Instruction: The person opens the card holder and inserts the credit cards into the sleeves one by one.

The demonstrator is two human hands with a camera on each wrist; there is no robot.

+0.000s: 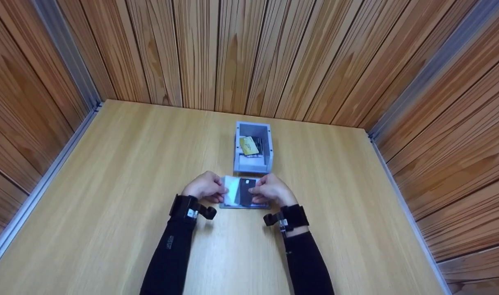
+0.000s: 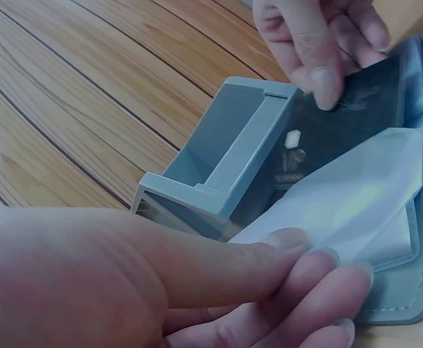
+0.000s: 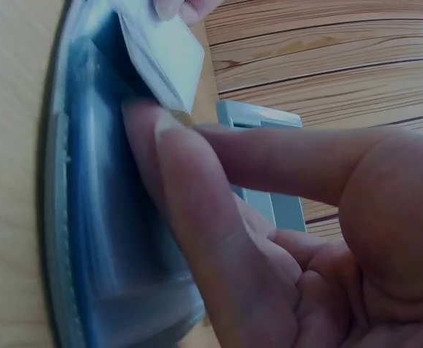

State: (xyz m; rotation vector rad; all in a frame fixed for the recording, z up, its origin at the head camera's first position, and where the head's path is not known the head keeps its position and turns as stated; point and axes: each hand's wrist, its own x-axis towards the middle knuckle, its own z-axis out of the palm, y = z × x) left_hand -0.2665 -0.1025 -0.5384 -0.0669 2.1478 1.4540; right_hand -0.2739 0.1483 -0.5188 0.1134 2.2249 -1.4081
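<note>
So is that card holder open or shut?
Open: the card holder shows its pale sleeves, the left hand pinching some, the right hand a dark card.

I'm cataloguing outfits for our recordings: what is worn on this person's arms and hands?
The left sleeve and right sleeve are black, the left one with small pale lettering. The left wrist strap and right wrist strap are black, each with a stubby dark attachment and a small whitish patch. The left hand and right hand wear no gloves.
</note>
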